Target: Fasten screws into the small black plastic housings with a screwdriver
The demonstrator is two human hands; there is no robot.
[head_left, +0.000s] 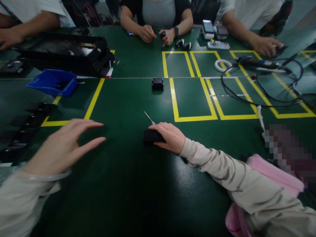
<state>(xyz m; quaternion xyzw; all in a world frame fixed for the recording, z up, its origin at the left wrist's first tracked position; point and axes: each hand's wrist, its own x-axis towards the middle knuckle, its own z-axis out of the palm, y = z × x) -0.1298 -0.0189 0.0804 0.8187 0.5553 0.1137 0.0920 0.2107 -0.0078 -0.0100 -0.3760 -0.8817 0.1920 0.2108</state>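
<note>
My right hand is closed round a small black block that rests on the green table. A screwdriver pokes out at the fingertips, its thin metal shaft pointing away and to the left. Its handle is mostly hidden by the hand, so whether it is gripped too I cannot tell. Over the table at the left, my left hand holds nothing, with thumb and fingers apart. Farther off, a second small black block sits beyond the screwdriver tip.
A blue bin and stacked black trays stand at the left, near a row of black parts. Yellow tape marks rectangles. Black cable and a white ring lie right. Co-workers' hands show across the table.
</note>
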